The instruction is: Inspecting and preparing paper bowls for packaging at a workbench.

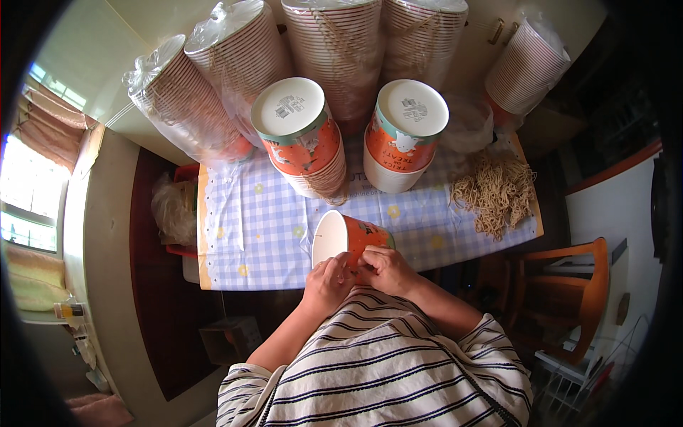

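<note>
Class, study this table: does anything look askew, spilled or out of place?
Yes. A loose heap of tan strings sprawls untidily at the table's right end, and the stacks of paper tubs lean rather than stand straight.

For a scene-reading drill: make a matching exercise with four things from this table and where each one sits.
Things:
1 orange paper bucket
2 heap of tan strings
3 bagged bucket stacks
4 wooden chair

Places:
A far edge of the table
B in both hands, left hand and right hand
C right of the table
D table's right end

Pairs: 1-B, 2-D, 3-A, 4-C
</note>
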The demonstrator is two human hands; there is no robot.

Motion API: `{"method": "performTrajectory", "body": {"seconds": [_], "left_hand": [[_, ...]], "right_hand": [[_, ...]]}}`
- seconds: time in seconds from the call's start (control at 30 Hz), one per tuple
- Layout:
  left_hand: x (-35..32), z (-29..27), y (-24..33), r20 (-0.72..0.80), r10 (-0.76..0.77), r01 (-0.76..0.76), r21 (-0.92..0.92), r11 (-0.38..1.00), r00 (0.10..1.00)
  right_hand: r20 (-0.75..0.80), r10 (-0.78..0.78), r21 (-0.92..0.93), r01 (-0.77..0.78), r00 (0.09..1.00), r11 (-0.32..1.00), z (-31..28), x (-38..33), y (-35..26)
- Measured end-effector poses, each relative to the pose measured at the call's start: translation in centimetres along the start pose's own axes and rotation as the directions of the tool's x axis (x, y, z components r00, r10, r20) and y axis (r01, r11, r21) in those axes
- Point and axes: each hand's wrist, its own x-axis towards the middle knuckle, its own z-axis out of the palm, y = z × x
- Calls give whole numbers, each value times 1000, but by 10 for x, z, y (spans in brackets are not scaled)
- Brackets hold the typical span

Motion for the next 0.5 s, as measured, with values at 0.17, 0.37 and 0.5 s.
{"method": "performTrajectory", "body": {"seconds": [0.17,0.37,0.5], "left_hand": [[3,-8,1,61,-34,39,-83,996,998],[12,-29,-4,128,240,-255,111,961,962],[12,-33,-17,154,320,-343,158,926,935]], "right_hand": [[-7,45,59,-45,999,997,1,-4,3],[37,116,110,-119,993,987,-13,-9,8],[132,280,221,-304,951,927,-26,-8,23]]}}
